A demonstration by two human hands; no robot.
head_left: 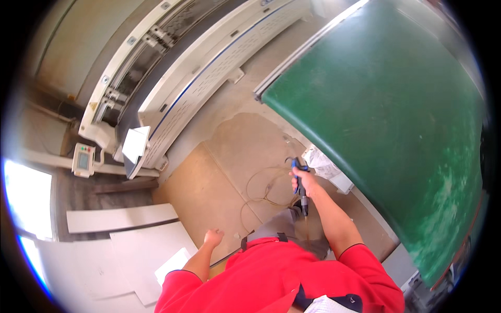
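Observation:
My right hand (305, 181) is wrapped round the handle of a blue and black air blow gun (301, 167), held out in front of my body. The gun's thin, hooked nozzle points away from me. From the lower end of its handle hangs a thin yellowish hose (307, 227), and loops of similar hose (247, 201) lie on the floor. Lower and to the left, my left hand (213, 238) hangs in the air over the floor beside white boards (148, 245). No object shows in it, and its fingers look loosely apart.
A green conveyor belt (376, 104) fills the right side, with crumpled whitish plastic (319, 163) beside its near edge. A long white machine (203, 78) runs along the upper left. Its control panel (83, 159) and a white tilted plate (135, 143) stand at its near end.

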